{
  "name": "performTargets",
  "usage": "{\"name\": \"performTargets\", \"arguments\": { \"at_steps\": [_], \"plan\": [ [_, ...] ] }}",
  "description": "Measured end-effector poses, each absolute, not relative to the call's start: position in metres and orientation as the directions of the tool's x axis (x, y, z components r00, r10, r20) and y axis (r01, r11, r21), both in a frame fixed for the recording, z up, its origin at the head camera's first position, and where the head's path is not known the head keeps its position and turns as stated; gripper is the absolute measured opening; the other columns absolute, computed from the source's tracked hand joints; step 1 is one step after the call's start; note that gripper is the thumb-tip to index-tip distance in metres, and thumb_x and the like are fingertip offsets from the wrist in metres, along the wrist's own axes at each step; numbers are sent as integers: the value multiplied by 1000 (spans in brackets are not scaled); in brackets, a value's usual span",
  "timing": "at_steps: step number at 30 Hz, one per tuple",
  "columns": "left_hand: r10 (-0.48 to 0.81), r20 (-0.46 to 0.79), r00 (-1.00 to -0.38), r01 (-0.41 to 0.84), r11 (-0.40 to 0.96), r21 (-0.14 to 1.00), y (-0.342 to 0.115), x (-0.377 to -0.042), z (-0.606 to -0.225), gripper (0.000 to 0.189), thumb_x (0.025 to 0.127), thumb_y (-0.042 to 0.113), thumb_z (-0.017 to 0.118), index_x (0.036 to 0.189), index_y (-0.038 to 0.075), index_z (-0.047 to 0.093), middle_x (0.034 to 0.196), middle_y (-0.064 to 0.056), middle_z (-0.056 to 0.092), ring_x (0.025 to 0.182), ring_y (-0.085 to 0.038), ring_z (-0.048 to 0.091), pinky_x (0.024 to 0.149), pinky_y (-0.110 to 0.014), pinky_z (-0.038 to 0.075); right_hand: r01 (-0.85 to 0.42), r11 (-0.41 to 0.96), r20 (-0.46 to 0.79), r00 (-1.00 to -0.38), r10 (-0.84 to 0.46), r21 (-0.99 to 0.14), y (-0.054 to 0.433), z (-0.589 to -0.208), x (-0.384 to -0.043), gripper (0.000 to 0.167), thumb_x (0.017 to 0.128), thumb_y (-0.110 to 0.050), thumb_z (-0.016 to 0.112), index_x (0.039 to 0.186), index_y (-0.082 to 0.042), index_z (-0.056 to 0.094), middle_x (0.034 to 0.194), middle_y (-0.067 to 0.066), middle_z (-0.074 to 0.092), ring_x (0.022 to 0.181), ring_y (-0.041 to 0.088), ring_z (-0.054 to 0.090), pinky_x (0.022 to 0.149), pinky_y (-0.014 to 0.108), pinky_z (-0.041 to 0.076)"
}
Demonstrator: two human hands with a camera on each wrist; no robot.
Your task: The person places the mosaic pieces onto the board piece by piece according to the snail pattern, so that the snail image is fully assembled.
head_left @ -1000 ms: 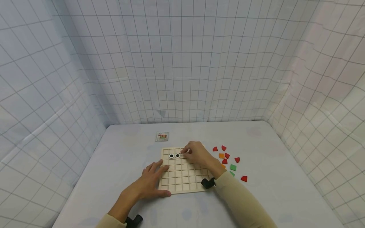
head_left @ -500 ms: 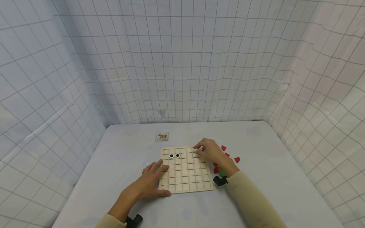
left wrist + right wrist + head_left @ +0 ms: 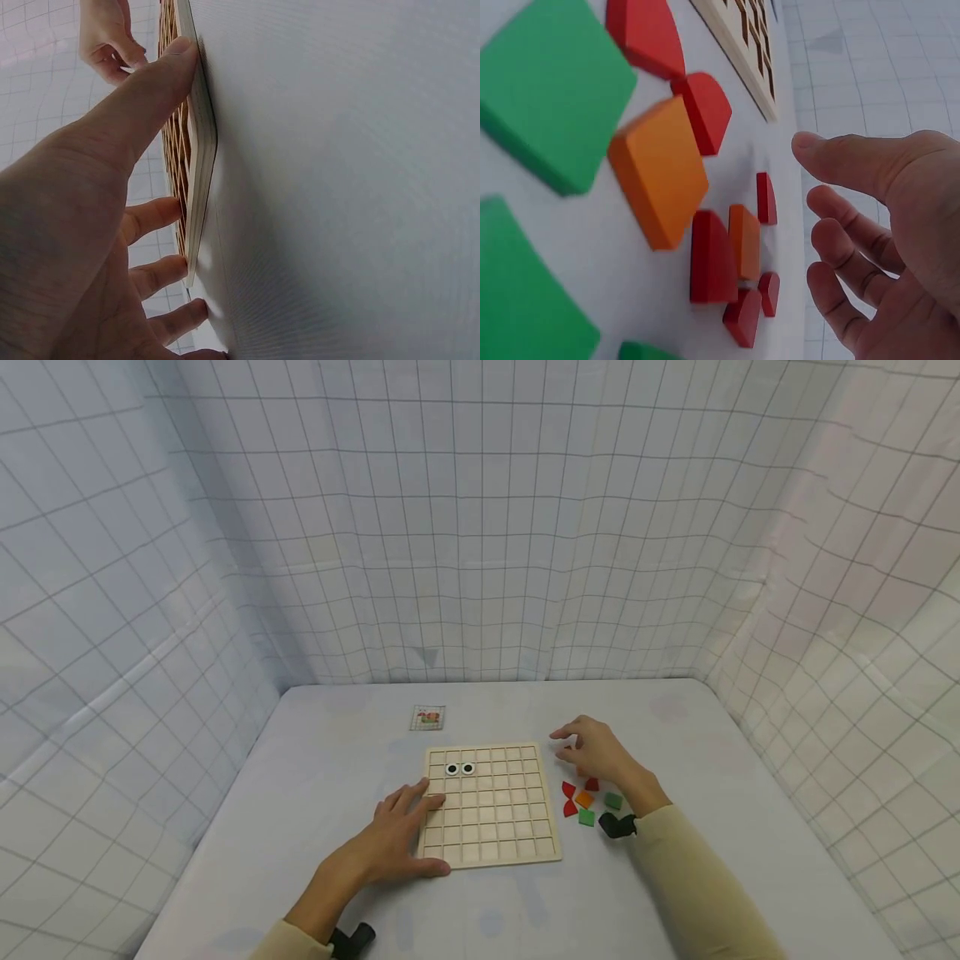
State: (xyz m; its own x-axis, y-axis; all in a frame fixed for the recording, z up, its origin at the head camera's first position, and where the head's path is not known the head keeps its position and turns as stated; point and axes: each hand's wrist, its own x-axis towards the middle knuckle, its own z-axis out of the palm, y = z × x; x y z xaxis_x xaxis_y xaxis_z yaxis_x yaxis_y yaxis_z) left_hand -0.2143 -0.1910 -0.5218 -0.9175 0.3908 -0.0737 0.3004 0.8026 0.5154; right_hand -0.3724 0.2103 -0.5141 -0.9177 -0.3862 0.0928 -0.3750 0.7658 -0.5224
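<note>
Board (image 3: 496, 816) of pale, gridded wood is lying flat on the worktop (image 3: 360, 735) between the two hands and is carrying a pair of eye discs (image 3: 452, 769) in neighbouring cells of the second row from its far edge. The left hand (image 3: 393, 839) is touching its left side, fingers spread and gripping nothing, thumb resting on the near edge; an uneven push there could be skewing the board and, I judge, unseating the discs. Off the board's right side, red pieces (image 3: 705, 112), orange pieces (image 3: 660, 172) and green pieces (image 3: 551, 94) are lying loose. The right hand (image 3: 596, 752) is hovering by the farther ones, thumb and fingers parted, holding nothing that shows. Crowding is looking like the main hazard: several pieces are sitting so close together that fingers closing on one could be knocking its neighbours askew. They are also lying low, so a shallow pinch could be slipping off their edges. The black wrist device (image 3: 617, 826) is hanging near the green pieces, and a dropping forearm could be sweeping them aside. Beyond the board, a picture card (image 3: 427, 717) is lying well apart from both hands, seemingly out of harm's way.
</note>
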Motion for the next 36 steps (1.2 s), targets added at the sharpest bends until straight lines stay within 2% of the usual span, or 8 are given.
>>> {"name": "performTargets", "arguments": {
  "at_steps": [11, 18, 22, 27, 30, 36],
  "plan": [
    [404, -78, -911, 308, 795, 522, -188, -214, -517, 113, 87, 60, 100, 176, 12, 48, 191, -24, 28, 172, -65, 28, 134, -89, 25, -305, 775, 22, -936, -352, -553, 236, -523, -376, 38, 107, -20, 86, 144, -13, 83, 137, 16, 71, 101, 23, 61, 78, 28, 55],
    [394, -95, -914, 287, 795, 535, -187, -214, -521, 114, 86, 59, 101, 176, 14, 49, 192, -24, 27, 172, -66, 28, 133, -91, 24, -271, 789, -2, -945, -326, -552, 236, -526, -376, 28, 108, -20, 85, 135, -14, 87, 135, 13, 73, 105, 24, 62, 84, 30, 56],
    [392, -93, -915, 288, 798, 529, -187, -213, -523, 114, 86, 60, 101, 176, 13, 49, 191, -25, 27, 171, -66, 28, 132, -92, 24, -251, 804, -19, -951, -309, -540, 233, -525, -377, 23, 107, -20, 86, 130, -15, 88, 128, 9, 74, 102, 22, 62, 81, 29, 57],
    [391, -80, -917, 298, 803, 516, -188, -215, -521, 114, 87, 61, 101, 176, 12, 49, 191, -26, 27, 170, -66, 30, 132, -92, 25, -243, 777, -21, -950, -313, -580, 229, -521, -377, 17, 105, -17, 89, 122, -15, 85, 115, 4, 78, 90, 20, 63, 74, 30, 58],
    [392, -80, -916, 300, 805, 512, -188, -215, -520, 114, 87, 62, 100, 176, 13, 49, 191, -25, 27, 170, -66, 30, 132, -91, 26, -252, 755, 5, -950, -313, -605, 226, -519, -376, 14, 104, -14, 90, 115, -16, 83, 108, 2, 80, 86, 19, 64, 72, 29, 58],
    [405, -86, -910, 306, 798, 520, -187, -215, -518, 113, 86, 59, 101, 175, 12, 49, 191, -26, 28, 170, -66, 30, 132, -91, 27, -369, 721, 135, -922, -362, -587, 217, -515, -370, 7, 105, -13, 88, 109, -14, 83, 107, 2, 84, 90, 16, 62, 79, 26, 54]
  ]
}}
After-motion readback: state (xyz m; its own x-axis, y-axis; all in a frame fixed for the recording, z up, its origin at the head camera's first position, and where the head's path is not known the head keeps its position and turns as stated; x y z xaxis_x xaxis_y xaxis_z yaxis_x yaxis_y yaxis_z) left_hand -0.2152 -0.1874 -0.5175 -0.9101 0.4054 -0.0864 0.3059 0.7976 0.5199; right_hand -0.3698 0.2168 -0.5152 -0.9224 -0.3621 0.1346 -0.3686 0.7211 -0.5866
